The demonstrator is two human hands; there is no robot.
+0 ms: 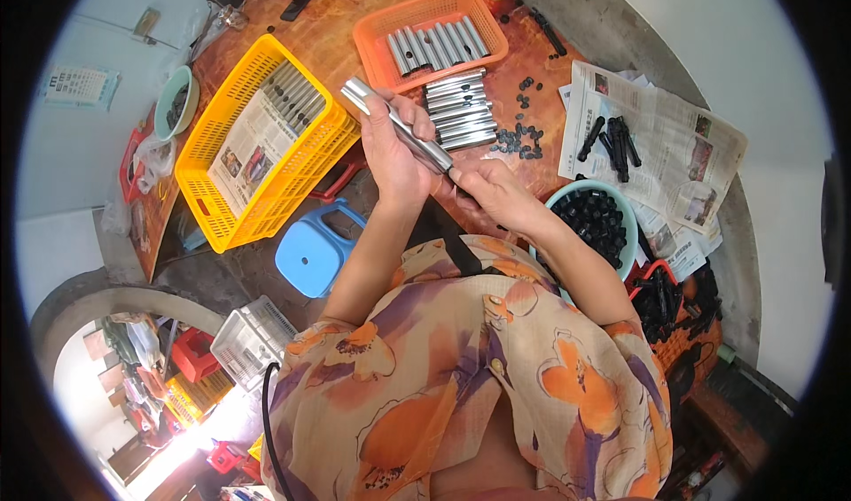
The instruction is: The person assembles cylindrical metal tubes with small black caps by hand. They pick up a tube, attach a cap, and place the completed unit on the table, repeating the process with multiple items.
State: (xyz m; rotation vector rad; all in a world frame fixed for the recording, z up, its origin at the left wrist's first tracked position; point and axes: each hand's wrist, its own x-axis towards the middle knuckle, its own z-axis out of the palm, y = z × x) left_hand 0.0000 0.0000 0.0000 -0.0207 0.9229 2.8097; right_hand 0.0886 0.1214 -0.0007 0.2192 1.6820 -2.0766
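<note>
My left hand (396, 160) is wrapped round a shiny metal tube (356, 92), which slants from upper left to lower right in front of my body. At its lower end, my right hand (490, 193) is closed with the thumb against the tube. A dark part shows at that end, mostly hidden by the fingers. Just beyond my hands, several similar tubes (461, 111) lie in a stack on the table. More tubes (434, 47) rest in an orange basket (365, 51) behind them. Small black round caps (523, 142) are scattered right of the stack.
To the left stands a yellow crate (292, 195) with newspaper and tubes, beside a blue stool (306, 257). A pale green basin (631, 235) of black plastic pieces sits by my right forearm. Newspaper (678, 133) with black parts (623, 147) covers the table's right side.
</note>
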